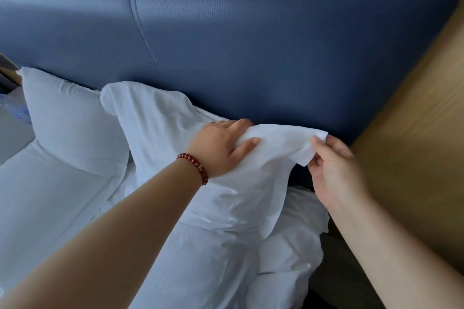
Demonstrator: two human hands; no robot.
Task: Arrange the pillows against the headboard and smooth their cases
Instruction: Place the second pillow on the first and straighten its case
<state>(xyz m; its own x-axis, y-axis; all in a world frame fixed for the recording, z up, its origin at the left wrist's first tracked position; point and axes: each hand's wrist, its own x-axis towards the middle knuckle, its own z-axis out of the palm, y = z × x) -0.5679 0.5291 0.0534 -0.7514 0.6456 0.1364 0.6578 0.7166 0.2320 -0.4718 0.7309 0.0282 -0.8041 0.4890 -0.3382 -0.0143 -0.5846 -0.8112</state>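
Two white pillows lean against the blue padded headboard [251,40]. The left pillow [67,123] stands upright at the far left. The right pillow [160,128] tilts beside it, its case wrinkled and loose at the right end. My left hand [223,148], with a red bead bracelet on the wrist, grips the top edge of the right pillow. My right hand [334,165] pinches the loose corner flap of that pillow's case [296,138] and holds it stretched out to the right, just in front of the headboard.
White crumpled bedding [213,258] covers the mattress below the pillows. A light wooden wall panel [414,145] runs along the right of the bed. At the far left edge sits a bedside surface with blurred items [12,113]. A dark gap [334,258] lies by the bed's right side.
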